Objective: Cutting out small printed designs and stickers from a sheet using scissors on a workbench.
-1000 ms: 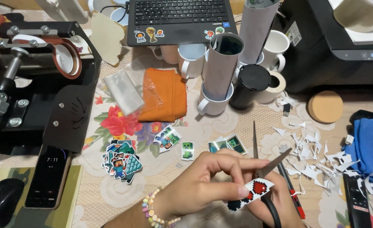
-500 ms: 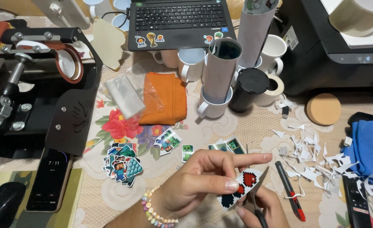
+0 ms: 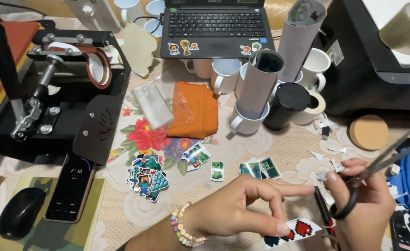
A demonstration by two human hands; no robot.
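A person's left hand [image 3: 242,209], beaded bracelet at the wrist, extends its forefinger toward the scissors [image 3: 377,172]; the right hand [image 3: 360,209] grips their handles.

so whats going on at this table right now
A person's left hand, wearing a pastel bead bracelet, pinches a printed paper strip of red and black pixel hearts. The right hand holds black-handled scissors with blades raised off the strip. Cut stickers and white paper scraps lie on the floral tablecloth.
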